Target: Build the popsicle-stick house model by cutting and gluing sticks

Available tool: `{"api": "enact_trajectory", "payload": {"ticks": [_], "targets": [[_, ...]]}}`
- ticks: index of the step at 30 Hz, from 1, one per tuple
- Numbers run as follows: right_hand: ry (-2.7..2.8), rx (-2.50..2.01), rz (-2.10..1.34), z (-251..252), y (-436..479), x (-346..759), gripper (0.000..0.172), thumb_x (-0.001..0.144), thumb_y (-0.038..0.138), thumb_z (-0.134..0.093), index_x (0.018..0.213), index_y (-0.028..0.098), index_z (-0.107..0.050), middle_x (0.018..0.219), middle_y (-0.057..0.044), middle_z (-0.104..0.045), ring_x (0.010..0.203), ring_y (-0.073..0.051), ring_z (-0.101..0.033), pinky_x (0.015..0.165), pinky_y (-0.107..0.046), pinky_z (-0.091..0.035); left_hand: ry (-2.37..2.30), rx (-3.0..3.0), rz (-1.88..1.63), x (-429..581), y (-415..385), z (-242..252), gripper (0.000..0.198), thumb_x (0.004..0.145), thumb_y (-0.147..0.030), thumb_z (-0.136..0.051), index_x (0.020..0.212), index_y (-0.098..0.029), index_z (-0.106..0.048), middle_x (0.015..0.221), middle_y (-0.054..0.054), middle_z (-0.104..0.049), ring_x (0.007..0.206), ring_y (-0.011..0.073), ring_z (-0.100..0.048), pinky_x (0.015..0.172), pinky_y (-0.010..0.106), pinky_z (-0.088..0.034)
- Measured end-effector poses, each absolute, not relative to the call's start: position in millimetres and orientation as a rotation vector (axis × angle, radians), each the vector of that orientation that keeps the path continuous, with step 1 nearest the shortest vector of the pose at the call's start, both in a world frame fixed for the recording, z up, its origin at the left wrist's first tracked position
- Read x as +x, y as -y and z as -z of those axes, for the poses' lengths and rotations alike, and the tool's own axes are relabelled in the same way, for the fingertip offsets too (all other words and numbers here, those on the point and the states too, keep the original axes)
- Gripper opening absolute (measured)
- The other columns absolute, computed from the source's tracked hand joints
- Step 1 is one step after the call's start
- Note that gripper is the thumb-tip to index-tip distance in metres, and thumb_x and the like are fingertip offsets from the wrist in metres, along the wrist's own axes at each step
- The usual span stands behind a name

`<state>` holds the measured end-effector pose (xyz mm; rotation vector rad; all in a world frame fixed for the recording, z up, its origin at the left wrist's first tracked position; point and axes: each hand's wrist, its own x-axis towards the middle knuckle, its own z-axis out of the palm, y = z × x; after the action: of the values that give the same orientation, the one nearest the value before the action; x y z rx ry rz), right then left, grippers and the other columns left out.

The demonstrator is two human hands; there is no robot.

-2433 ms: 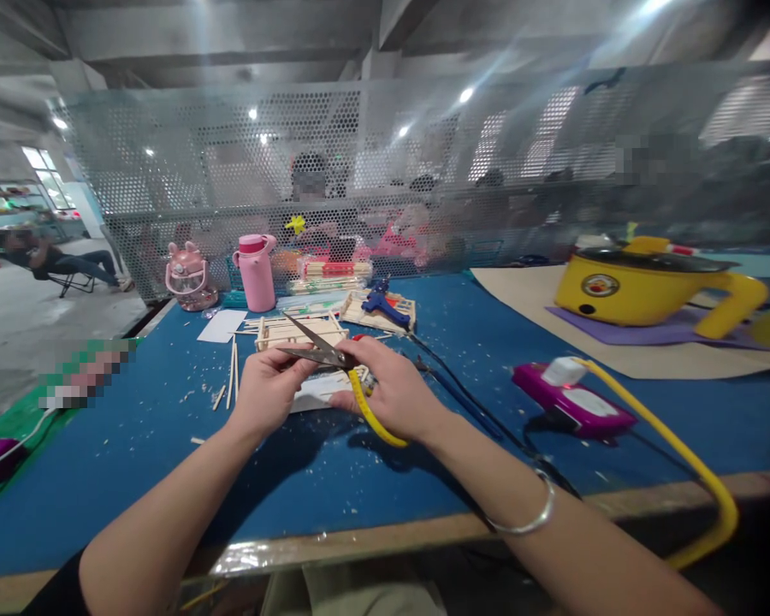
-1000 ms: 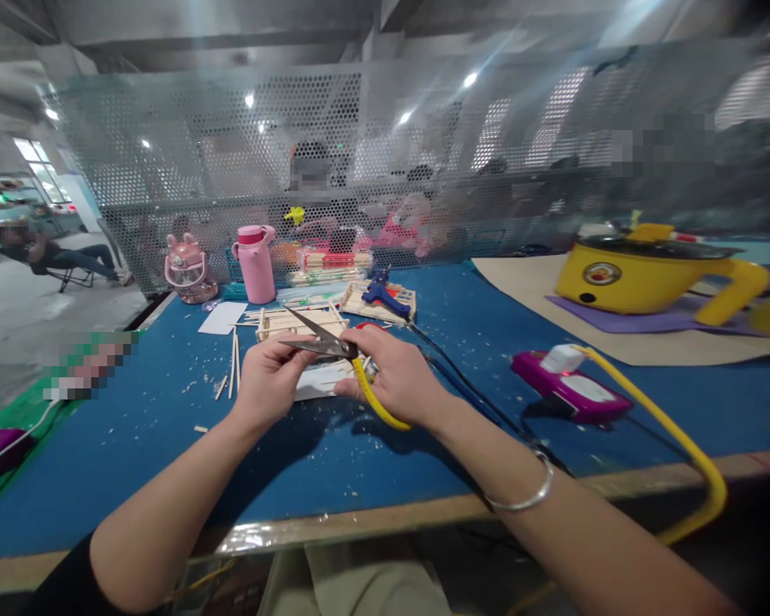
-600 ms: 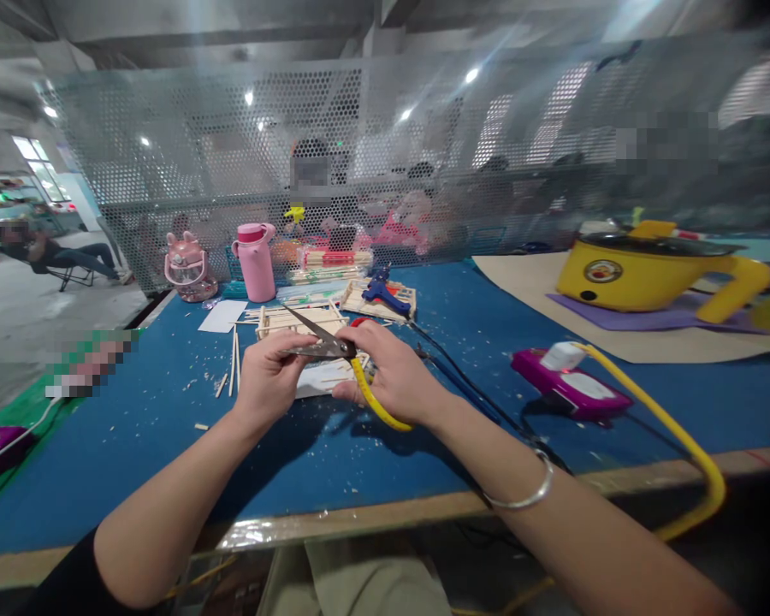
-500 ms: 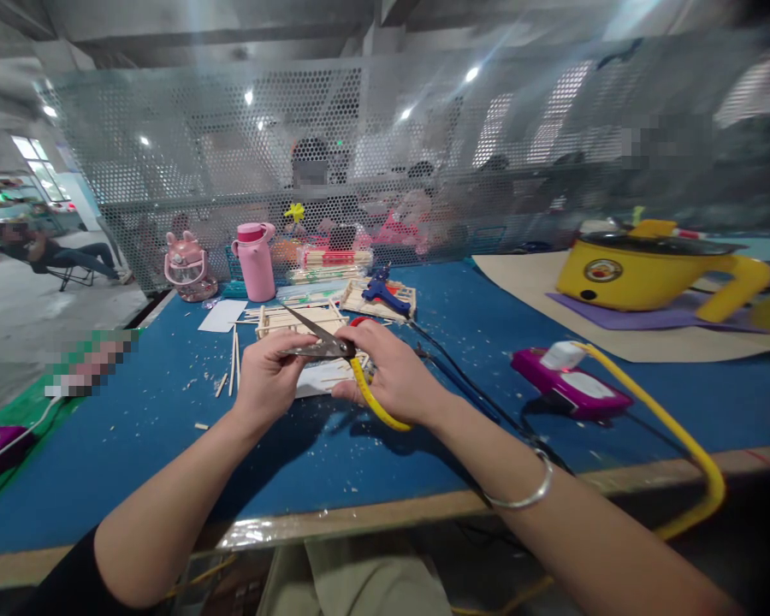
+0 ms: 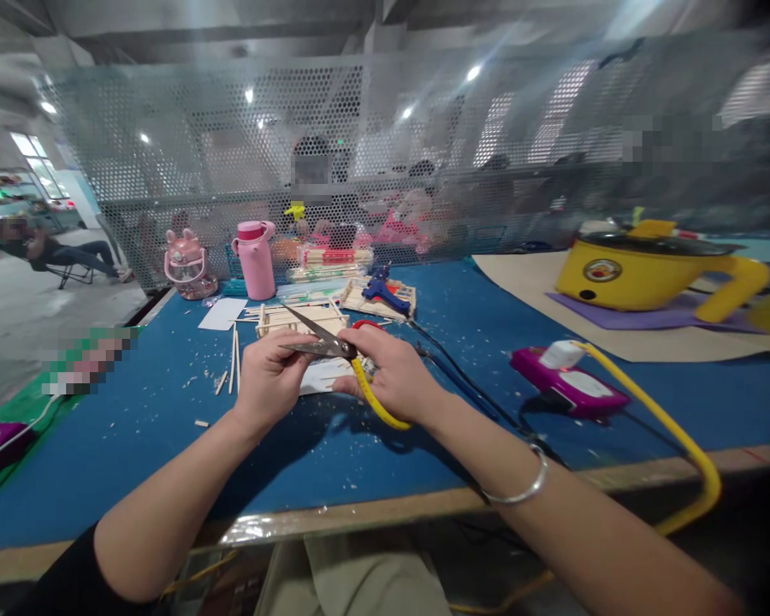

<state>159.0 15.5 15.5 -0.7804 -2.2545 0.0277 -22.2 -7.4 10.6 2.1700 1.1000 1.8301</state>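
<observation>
My right hand (image 5: 394, 368) grips a pair of scissors (image 5: 341, 347) by its red and yellow handles, with the blades spread apart and pointing left. My left hand (image 5: 269, 368) is closed in a pinch at the lower blade; whatever lies between its fingers is too small or hidden to make out. Just behind the hands is a small frame of wooden sticks (image 5: 301, 320). A white sheet (image 5: 321, 379) with stick pieces on it lies partly hidden beneath the scissors. Several loose wooden sticks (image 5: 234, 359) rest left of the frame.
A blue glue gun (image 5: 385, 293) lies on another stick structure (image 5: 358, 297) at the back. Behind stand a pink bottle (image 5: 257, 267) and a clear pink-lidded bottle (image 5: 191, 272). To the right are a purple power strip (image 5: 571, 387) and a yellow pot (image 5: 635, 274). Scraps dot the blue table (image 5: 385, 466).
Both hands and the scissors hold nearly the same place, with the blades still apart. Only slight shifts of the fingers and of the view show.
</observation>
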Motion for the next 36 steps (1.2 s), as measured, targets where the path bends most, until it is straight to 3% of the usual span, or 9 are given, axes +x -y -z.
{"api": "enact_trajectory", "payload": {"ticks": [9,13,18,26,36], "targets": [[2.247,-0.773,-0.03,-11.9,-19.2,162.3,0.05,0.07,0.053,-0.055,0.104,0.016,-0.056,0.095,-0.01,-0.063,0.086,-0.02,-0.057,0.074,-0.03,-0.044,-1.161,2.154,-1.735,-22.6,9.5,-14.1,0.012,0.073,-0.02,-0.057,0.072,-0.018,-0.069,0.074,0.006,-0.067,0.069,0.0148,-0.06,0.065,0.025,-0.046],[2.248,-0.753,-0.184,-13.6,-19.6,161.0,0.045,0.073,0.051,-0.054,0.1,0.015,-0.056,0.088,-0.008,-0.062,0.077,-0.017,-0.056,0.067,-0.027,-0.043,-1.176,2.089,-1.713,-19.9,10.4,-15.2,0.013,0.073,-0.022,-0.057,0.074,-0.018,-0.069,0.072,0.004,-0.067,0.067,0.0133,-0.058,0.062,0.023,-0.044],[2.169,-0.762,-0.324,-17.3,-18.9,159.5,0.051,0.075,0.056,-0.046,0.107,0.016,-0.049,0.088,-0.005,-0.058,0.075,-0.016,-0.053,0.066,-0.027,-0.042,-1.159,1.908,-1.719,-15.0,12.3,-17.3,0.013,0.072,-0.024,-0.059,0.078,-0.017,-0.069,0.076,0.005,-0.067,0.072,0.0143,-0.059,0.066,0.024,-0.045],[2.269,-0.815,-0.169,-18.2,-16.9,161.0,0.06,0.065,0.055,-0.06,0.11,0.017,-0.049,0.095,-0.009,-0.055,0.085,-0.021,-0.052,0.074,-0.033,-0.042,-1.156,2.019,-1.684,-19.8,9.1,-15.0,0.015,0.075,-0.023,-0.055,0.081,-0.019,-0.068,0.081,0.005,-0.068,0.077,0.0161,-0.061,0.07,0.027,-0.047],[2.293,-0.857,-0.134,-19.2,-14.8,161.4,0.064,0.061,0.059,-0.06,0.108,0.016,-0.052,0.096,-0.01,-0.056,0.088,-0.022,-0.053,0.075,-0.034,-0.042,-1.176,2.302,-1.696,-26.6,4.0,-10.6,0.016,0.075,-0.014,-0.052,0.079,-0.018,-0.066,0.073,0.005,-0.065,0.069,0.0141,-0.06,0.063,0.024,-0.047]]}}
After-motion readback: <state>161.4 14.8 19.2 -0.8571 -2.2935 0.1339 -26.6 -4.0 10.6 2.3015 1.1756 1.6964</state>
